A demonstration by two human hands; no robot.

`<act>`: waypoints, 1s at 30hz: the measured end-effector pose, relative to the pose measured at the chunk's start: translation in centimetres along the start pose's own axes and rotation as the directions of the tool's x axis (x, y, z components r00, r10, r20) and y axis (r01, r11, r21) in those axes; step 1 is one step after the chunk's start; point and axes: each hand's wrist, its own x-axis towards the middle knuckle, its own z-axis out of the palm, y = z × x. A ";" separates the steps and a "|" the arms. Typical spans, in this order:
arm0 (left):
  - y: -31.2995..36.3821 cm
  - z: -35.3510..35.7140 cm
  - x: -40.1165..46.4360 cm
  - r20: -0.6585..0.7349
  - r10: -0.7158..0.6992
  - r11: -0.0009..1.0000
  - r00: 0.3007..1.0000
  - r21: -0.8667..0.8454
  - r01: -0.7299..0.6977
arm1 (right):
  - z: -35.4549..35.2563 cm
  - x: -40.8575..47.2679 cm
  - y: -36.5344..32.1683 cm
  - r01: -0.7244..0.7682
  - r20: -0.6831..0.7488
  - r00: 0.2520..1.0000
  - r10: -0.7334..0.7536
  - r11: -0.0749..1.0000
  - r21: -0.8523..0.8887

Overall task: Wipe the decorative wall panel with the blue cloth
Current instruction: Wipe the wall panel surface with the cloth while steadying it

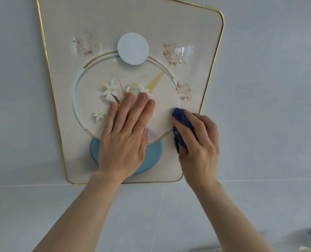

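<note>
The decorative wall panel (169,30) hangs flat on a pale tiled wall (269,88), cream-faced with a thin gold rim (222,20), a printed ring, white flowers (110,90), a pale disc (133,48) near the top and a teal half-round (153,157) low down. The left hand (124,135) lies flat on the lower middle of the face, fingers together and straight, palm over the teal shape; its grip holds nothing and appears to be bracing. The right hand (199,144) has its grip closed around the blue cloth (183,124), bunched into a dark wad that shows above and left of the fingers, pressed to the panel just inside the lower right edge, beside the ring. Judgement: the cloth is soft and light and will bunch or slip from the palm unless the fingers pinch it; spreading it flatter would cover more surface. The panel reads as stiff, smooth and glossy (faint reflections upper right), so likely slippery under a damp cloth. How it is fixed to the wall cannot be told, so moderate pressure with the bracing palm kept on seems prudent. The rim looks thin; take hold, if needed, on the flat face rather than the trim.
</note>
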 end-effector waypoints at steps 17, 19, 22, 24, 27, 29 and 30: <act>0.9 -2.4 0.5 0.097 -0.015 0.999 0.995 -0.045 0.020 | -5.4 -8.0 -0.6 -0.341 0.634 0.747 0.200 0.934 0.108; 1.0 -3.2 0.9 0.090 -0.012 0.998 0.996 -0.059 0.017 | -6.3 -4.5 -1.0 -0.595 0.565 0.729 0.386 0.765 0.245; 1.1 -4.2 1.9 0.061 0.014 0.997 0.998 -0.071 -0.009 | -7.4 2.2 -2.0 -0.579 0.354 0.813 0.462 0.700 0.417; 1.2 -4.4 2.8 0.068 0.016 0.998 0.998 -0.069 -0.011 | -7.1 5.7 -2.5 -0.421 0.219 0.907 0.360 0.812 0.405; 1.1 -4.0 3.7 0.128 -0.011 0.999 0.992 -0.031 0.015 | -5.1 8.2 -1.9 -0.146 0.078 0.988 0.131 0.956 0.254; 0.9 -3.4 3.7 0.149 -0.017 1.000 0.989 -0.015 0.020 | -3.3 8.4 -1.3 0.009 0.066 0.998 -0.020 0.987 0.161; 0.8 -3.1 3.7 0.151 -0.017 1.000 0.988 -0.011 0.019 | -2.5 8.1 -1.1 0.063 0.066 0.995 -0.072 0.990 0.127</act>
